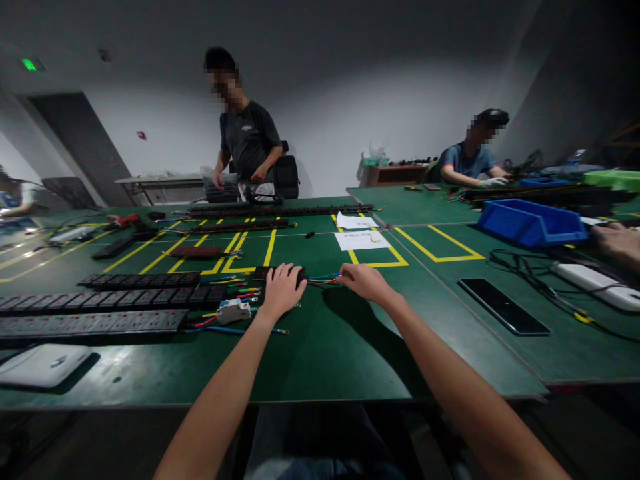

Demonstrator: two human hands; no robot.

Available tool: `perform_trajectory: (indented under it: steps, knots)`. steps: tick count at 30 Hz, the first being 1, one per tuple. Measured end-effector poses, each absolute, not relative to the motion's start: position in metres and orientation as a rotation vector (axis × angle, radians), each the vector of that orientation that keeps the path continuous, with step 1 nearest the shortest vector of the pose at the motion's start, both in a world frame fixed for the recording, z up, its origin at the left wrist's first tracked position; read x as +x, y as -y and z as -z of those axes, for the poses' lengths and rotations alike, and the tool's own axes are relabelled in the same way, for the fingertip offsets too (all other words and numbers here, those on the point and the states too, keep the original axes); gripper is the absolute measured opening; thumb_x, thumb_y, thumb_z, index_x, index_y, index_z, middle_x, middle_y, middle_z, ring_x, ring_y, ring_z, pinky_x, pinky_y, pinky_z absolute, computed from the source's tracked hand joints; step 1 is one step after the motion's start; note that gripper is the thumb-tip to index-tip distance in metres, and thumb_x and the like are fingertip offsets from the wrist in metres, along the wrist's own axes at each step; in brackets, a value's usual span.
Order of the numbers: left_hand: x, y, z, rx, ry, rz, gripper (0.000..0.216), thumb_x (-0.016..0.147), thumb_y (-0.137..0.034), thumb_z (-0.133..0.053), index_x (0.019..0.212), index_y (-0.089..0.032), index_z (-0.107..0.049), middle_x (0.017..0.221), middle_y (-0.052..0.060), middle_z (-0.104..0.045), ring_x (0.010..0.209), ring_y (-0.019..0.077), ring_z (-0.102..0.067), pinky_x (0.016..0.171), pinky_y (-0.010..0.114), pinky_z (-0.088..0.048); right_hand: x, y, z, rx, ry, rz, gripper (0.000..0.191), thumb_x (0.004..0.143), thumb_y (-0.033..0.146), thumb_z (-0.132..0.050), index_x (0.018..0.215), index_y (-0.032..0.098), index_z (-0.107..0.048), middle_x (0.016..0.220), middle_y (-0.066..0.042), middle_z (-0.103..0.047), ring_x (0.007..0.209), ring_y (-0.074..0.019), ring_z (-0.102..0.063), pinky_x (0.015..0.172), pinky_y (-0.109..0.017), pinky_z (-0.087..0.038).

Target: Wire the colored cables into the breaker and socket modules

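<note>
My left hand (284,290) lies over a short black socket strip (261,272), its fingers curled across the top and its thumb on the right side. Out of that strip's right end run thin coloured wires (323,280), blue, red and green among them. My right hand (367,283) pinches the wires near their far end; the tips are hidden by the fingers. Just left of my left hand, a small white circuit breaker (234,311) sits on wires from a long grey socket strip (95,325). A black socket strip (110,300) lies behind it.
A phone (503,305), a blue bin (533,223) and a white power strip (600,285) with black cables lie right. Paper sheets (363,240) lie ahead on the green table (310,360). A white device (45,365) sits left. Co-workers (250,140) are across the table; another's hand (620,243) shows right.
</note>
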State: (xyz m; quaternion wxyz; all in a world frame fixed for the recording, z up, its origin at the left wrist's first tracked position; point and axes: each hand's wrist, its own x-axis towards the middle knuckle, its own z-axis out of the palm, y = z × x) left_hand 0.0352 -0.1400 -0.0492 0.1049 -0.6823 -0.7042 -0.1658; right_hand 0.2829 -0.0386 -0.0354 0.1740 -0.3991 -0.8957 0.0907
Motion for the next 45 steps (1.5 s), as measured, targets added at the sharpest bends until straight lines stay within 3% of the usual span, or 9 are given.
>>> perform_trajectory:
  steps: [17, 34, 45]
  knots:
    - [0.0329, 0.1378, 0.0501, -2.047, 2.087, 0.481, 0.048, 0.106, -0.049, -0.042, 0.145, -0.025, -0.057, 0.153, 0.011, -0.056, 0.146, 0.0324, -0.044, 0.123, 0.061, -0.031, 0.2832, 0.0410, 0.0342, -1.254, 2.665, -0.149, 0.027, 0.095, 0.050, -0.063, 0.094, 0.024, -0.071, 0.085, -0.004, -0.073, 0.078, -0.0180, -0.064, 0.059, -0.026, -0.027]
    - [0.0346, 0.1376, 0.0506, -2.028, 2.083, 0.476, 0.047, 0.105, -0.047, -0.044, 0.144, -0.025, -0.058, 0.152, 0.011, -0.057, 0.146, 0.0329, -0.045, 0.123, 0.060, -0.031, 0.2801, 0.0419, 0.0377, -1.204, 2.729, -0.156, 0.017, 0.095, 0.038, -0.066, 0.092, 0.023, -0.073, 0.088, -0.003, -0.075, 0.078, -0.0176, -0.065, 0.062, -0.026, -0.034]
    - [0.0345, 0.1376, 0.0485, -2.041, 2.099, 0.460, 0.048, 0.105, -0.047, -0.043, 0.145, -0.025, -0.057, 0.153, 0.011, -0.056, 0.147, 0.0328, -0.044, 0.123, 0.061, -0.030, 0.2807, 0.0423, 0.0392, -1.184, 2.725, -0.177, 0.018, 0.096, 0.038, -0.064, 0.093, 0.022, -0.070, 0.087, -0.003, -0.073, 0.074, -0.0162, -0.062, 0.058, -0.026, -0.030]
